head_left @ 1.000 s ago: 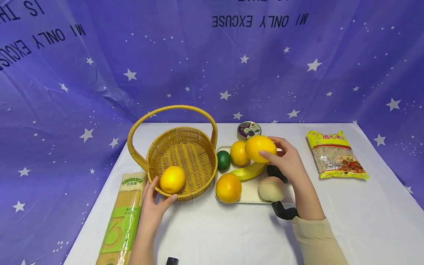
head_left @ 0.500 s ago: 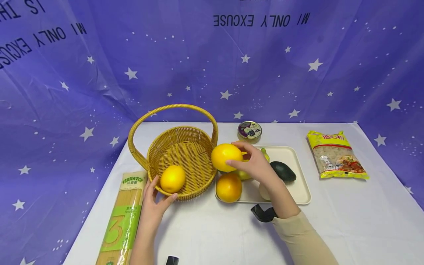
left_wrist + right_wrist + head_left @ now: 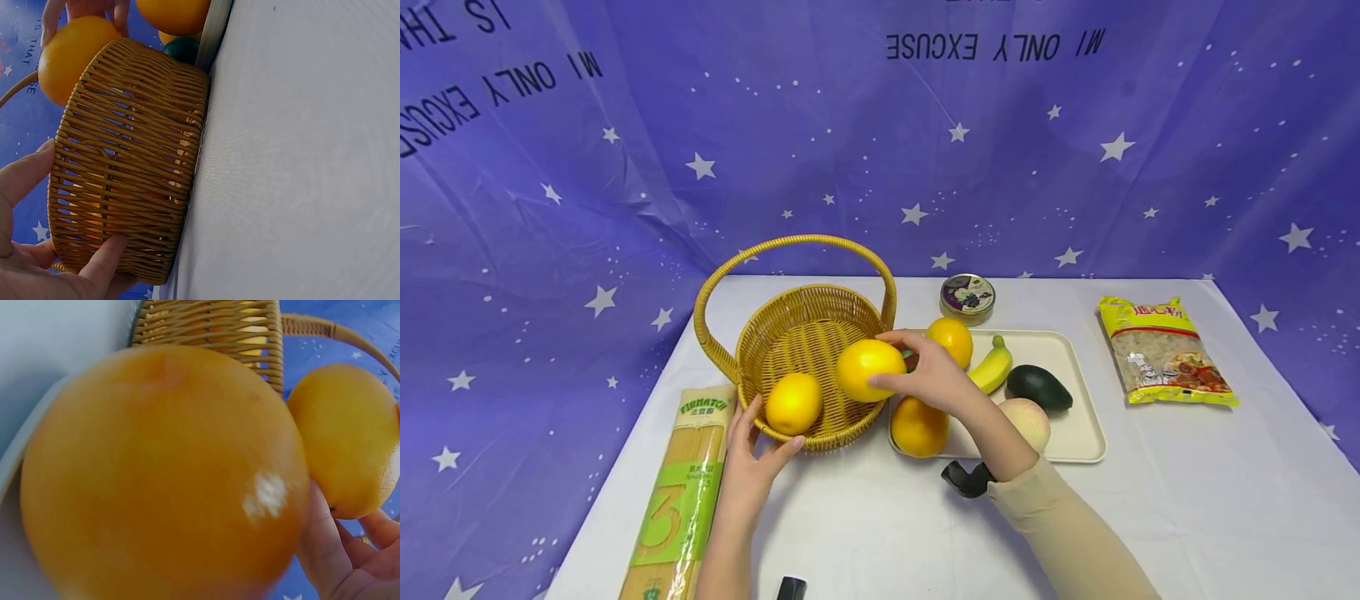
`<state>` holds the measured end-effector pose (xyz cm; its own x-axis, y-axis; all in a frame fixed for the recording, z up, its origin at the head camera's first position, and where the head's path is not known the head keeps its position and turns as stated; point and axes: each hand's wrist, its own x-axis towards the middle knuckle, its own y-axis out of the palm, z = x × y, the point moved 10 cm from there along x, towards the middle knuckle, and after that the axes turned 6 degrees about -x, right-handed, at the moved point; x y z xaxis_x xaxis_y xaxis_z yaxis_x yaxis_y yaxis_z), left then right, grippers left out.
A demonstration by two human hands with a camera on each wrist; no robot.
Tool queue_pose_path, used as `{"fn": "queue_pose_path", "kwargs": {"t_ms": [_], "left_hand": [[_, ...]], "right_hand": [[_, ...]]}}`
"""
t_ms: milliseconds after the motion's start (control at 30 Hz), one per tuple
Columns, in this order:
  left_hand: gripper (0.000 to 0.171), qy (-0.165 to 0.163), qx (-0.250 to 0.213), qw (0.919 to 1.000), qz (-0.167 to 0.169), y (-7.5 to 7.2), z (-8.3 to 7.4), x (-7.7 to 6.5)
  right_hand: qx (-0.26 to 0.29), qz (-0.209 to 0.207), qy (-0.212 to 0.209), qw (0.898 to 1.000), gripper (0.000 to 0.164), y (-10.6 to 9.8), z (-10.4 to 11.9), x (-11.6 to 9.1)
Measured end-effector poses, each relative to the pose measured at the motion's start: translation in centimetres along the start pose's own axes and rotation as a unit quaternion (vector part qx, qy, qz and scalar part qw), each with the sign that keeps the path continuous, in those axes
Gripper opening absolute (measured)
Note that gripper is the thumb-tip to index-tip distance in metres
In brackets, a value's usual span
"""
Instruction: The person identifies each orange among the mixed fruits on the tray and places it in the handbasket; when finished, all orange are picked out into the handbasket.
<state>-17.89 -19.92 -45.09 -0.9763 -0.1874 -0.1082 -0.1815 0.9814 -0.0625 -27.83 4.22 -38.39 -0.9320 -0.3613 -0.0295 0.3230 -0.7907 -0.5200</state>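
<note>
My right hand [image 3: 928,375] holds a yellow-orange orange [image 3: 868,369] between thumb and fingers, over the right side of the wicker basket [image 3: 842,437]. The right wrist view shows this orange [image 3: 347,440] above the rim's level, beside the basket. Another orange [image 3: 793,403] lies inside the basket at its near left. My left hand [image 3: 756,467] holds the basket's near left side. In the left wrist view, the thumb [image 3: 31,169] touches the rim and a finger [image 3: 107,259] rests on the woven outer wall.
A cream tray [image 3: 1078,433] carries an orange [image 3: 950,340], a deeper orange fruit [image 3: 919,427], a banana [image 3: 992,367], an avocado [image 3: 1039,388] and a peach [image 3: 1026,423]. Around stand a round tin [image 3: 967,298], spaghetti [image 3: 677,492] and a yellow food bag [image 3: 1165,350]. The basket's handle [image 3: 797,239] arches upward.
My right hand has carried the orange leftward from above the tray to over the basket's right side. My left hand stays at the basket.
</note>
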Motion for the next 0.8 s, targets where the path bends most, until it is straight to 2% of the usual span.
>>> {"fn": "queue_pose_path", "kwargs": {"t_ms": [200,467,800], "left_hand": [[0.091,-0.001,0.002,1.0000,0.001,0.1,0.0,0.0],[0.091,0.004,0.006,1.0000,0.000,0.1,-0.1,0.0],[0.092,0.008,0.004,1.0000,0.000,0.1,-0.1,0.0]], "right_hand": [[-0.029,0.019,-0.031,0.999,0.061,1.2,0.9,0.7],[-0.054,0.055,-0.066,0.995,0.067,2.4,2.1,1.3],[-0.089,0.114,-0.123,0.982,0.060,3.7,3.1,2.1]]}}
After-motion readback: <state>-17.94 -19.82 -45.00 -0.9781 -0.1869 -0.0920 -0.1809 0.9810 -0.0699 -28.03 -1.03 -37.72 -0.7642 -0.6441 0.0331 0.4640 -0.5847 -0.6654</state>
